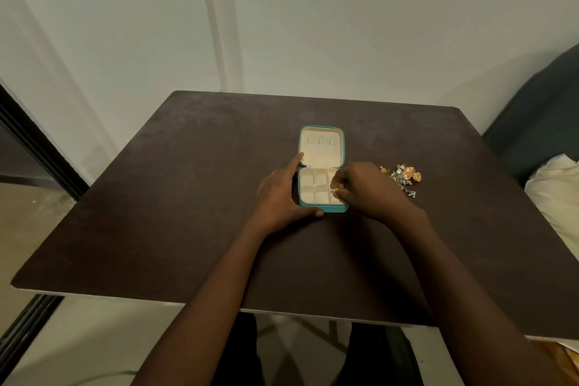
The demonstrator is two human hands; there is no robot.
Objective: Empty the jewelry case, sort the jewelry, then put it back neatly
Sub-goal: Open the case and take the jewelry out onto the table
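Observation:
A small teal jewelry case (321, 135) lies open on the dark table, its cream lid flat at the back and its divided tray toward me. My left hand (279, 194) holds the case's left side, forefinger along the hinge, thumb at the front edge. My right hand (360, 189) hovers over the tray's right side and pinches a small gold piece (334, 190) in its fingertips. The tray's visible compartments look empty. A heap of gold, silver and blue jewelry (402, 178) lies on the table just right of my right hand.
The dark brown table (188, 197) stands against a pale wall. A dark cushioned seat (539, 116) and a white pillow (557, 194) sit beyond the table's right edge. A dark frame (34, 147) runs along the floor at the left.

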